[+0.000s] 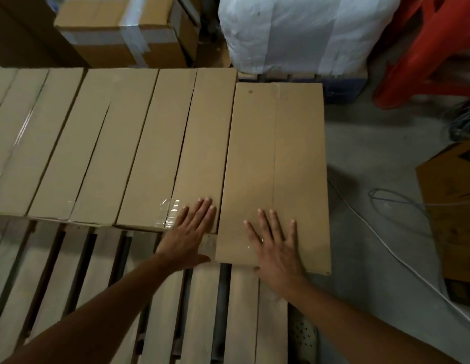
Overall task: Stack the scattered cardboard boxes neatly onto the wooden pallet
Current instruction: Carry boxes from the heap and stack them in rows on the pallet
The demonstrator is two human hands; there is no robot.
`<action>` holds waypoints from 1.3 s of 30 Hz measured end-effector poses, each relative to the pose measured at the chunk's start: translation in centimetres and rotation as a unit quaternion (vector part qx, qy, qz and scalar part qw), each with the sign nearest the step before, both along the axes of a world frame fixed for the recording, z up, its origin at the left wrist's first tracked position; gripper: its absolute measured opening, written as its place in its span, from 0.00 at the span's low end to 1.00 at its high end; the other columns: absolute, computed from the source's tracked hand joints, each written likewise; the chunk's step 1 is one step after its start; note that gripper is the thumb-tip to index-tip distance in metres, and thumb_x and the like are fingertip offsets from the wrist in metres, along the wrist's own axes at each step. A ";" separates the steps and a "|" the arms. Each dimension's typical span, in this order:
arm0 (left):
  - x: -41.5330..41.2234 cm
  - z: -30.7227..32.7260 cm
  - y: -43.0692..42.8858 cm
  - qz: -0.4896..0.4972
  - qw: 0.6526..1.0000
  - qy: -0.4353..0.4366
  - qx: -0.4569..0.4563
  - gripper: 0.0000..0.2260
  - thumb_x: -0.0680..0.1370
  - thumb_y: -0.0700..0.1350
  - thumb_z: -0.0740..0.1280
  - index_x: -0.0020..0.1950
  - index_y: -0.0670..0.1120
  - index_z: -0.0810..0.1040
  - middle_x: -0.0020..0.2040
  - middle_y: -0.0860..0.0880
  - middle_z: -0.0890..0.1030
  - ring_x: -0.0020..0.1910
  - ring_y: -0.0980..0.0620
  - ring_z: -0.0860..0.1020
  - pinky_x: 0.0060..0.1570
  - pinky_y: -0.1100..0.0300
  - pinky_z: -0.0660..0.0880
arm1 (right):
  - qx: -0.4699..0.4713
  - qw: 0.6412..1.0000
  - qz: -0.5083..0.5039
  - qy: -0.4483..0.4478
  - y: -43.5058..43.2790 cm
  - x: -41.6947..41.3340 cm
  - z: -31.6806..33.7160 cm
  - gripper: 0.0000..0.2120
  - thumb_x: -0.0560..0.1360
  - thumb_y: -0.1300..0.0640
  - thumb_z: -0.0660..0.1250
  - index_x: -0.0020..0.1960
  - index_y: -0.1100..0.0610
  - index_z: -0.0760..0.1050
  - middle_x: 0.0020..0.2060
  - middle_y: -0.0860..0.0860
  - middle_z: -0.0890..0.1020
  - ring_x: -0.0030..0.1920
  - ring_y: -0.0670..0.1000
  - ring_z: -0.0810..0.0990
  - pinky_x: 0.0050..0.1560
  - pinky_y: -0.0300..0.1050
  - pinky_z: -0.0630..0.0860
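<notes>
Several long flat cardboard boxes [102, 145] lie side by side across the far part of the wooden pallet [160, 306]. The rightmost box [276, 158] sits a little nearer to me than the row, its near end past the others. My right hand [276, 245] lies flat, fingers spread, on that box's near end. My left hand [192, 232] presses flat on the near end of the neighbouring box [205, 143], which has clear tape at its corner.
Taped cardboard cartons [123, 30] stand behind the row. A white wrapped bale [302, 32] and a red plastic frame [428, 53] are at the back right. A brown carton [454, 211] and loose cables [397, 248] lie on the concrete floor at the right.
</notes>
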State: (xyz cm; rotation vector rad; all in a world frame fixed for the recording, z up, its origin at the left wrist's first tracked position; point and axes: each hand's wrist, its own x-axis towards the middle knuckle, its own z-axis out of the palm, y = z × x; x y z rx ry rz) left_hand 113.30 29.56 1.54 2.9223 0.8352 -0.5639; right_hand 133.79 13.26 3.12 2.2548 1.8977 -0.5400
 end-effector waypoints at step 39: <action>0.2 -3.8 -1.7 0.092 0.981 -0.168 0.033 0.38 0.79 0.63 0.61 0.83 0.51 0.47 0.83 0.47 0.50 0.82 0.45 0.49 0.78 0.43 0.51 | -0.019 0.999 -0.011 -0.025 5.0 2.6 -1.2 0.59 0.71 0.35 0.71 0.79 0.45 0.28 0.79 0.55 0.30 0.79 0.61 0.31 0.74 0.74 0.41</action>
